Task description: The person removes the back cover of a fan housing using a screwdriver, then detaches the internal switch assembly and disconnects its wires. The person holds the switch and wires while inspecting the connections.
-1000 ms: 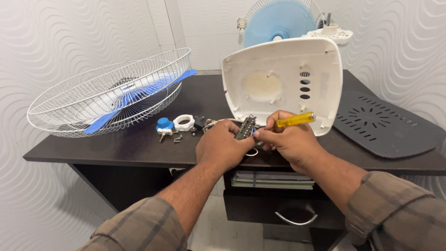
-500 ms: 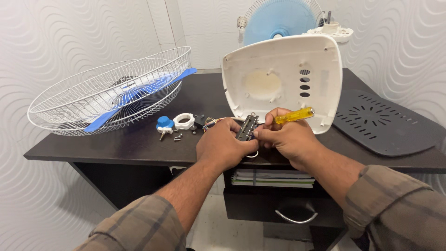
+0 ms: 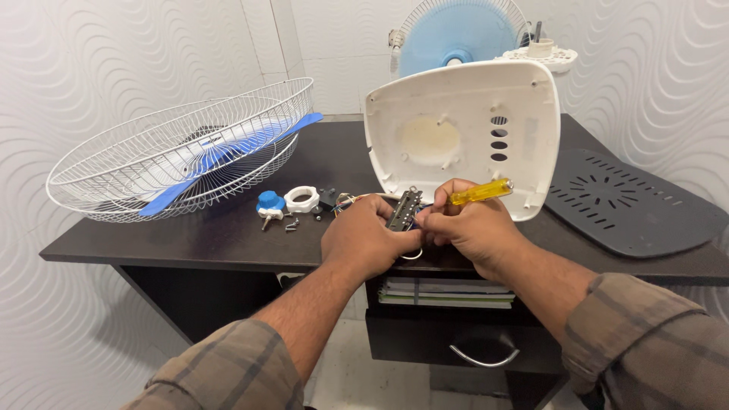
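Our left hand (image 3: 363, 237) grips a dark switch block (image 3: 403, 210), its long axis tilted up to the right. Our right hand (image 3: 472, 228) clasps a yellow screwdriver (image 3: 479, 192), handle pointing right, tip at the block. Both sit just before the white fan housing (image 3: 463, 129) on the bench (image 3: 228, 235).

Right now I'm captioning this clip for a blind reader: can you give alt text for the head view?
Two hands work at a dark desk: the left hand holds a small switch block, the right hand a yellow screwdriver. Behind stand a white fan cover, a wire fan guard and small parts.
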